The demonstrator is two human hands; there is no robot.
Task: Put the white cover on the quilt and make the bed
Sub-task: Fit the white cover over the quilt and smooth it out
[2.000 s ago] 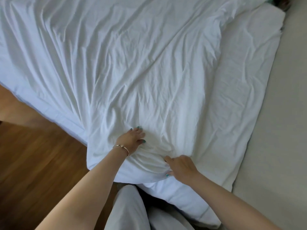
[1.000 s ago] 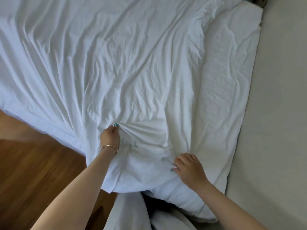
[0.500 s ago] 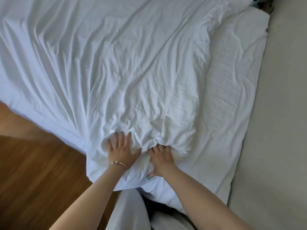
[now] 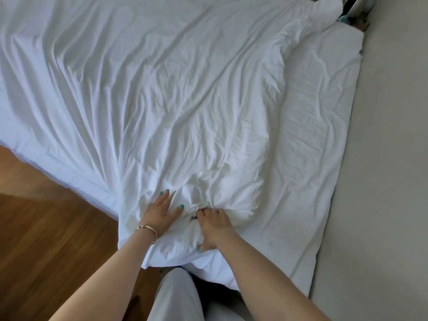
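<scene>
Left hand (image 4: 161, 213) flat, fingers spread, pressing down on the near corner of the white cover (image 4: 185, 112). Right hand (image 4: 214, 225) just beside it, fingers curled into a bunched fold of the same cover, thumb tucked under. Cover rumpled, spread away from both hands across the bed (image 4: 324, 158). Wood floor (image 4: 46, 239) at left. No readable writing anywhere.

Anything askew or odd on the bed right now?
Yes. The white cover lies askew and heavily wrinkled, bunched where the left hand and right hand meet at its near corner. Its right edge leaves the sheet beneath exposed.
</scene>
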